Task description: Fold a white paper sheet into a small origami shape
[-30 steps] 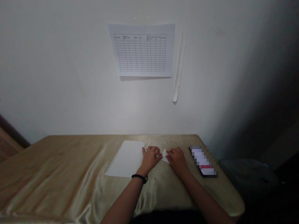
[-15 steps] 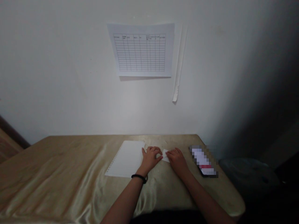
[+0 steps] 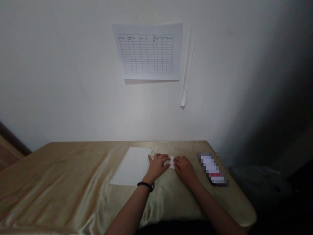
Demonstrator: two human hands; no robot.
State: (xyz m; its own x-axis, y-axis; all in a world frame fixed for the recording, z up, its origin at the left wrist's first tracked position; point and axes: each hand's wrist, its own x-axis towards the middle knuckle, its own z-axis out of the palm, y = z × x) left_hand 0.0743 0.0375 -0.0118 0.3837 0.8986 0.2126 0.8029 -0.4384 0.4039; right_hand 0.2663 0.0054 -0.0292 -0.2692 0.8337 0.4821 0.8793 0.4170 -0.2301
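A small folded piece of white paper (image 3: pixel 172 162) lies on the cloth between my two hands, mostly covered by fingers. My left hand (image 3: pixel 157 165), with a black band at the wrist, has curved fingertips and thumb at the paper's left edge. From the other side my right hand (image 3: pixel 184 166) presses its bent fingers together on the paper's right part. Beside my left hand lies a lined loose-leaf sheet (image 3: pixel 130 166) with holes along its left edge; my left thumb is by its right side.
A phone (image 3: pixel 212 169) with a lit, blurred-out screen lies right of my right hand. The table (image 3: pixel 61 182) wears a shiny, wrinkled gold cloth and meets a wall. On the wall hang a printed table sheet (image 3: pixel 146 57) and a narrow white strip (image 3: pixel 187 75).
Less of the small paper shows now between my hands. My right fingers have shifted slightly left over it, while my left hand has barely moved.
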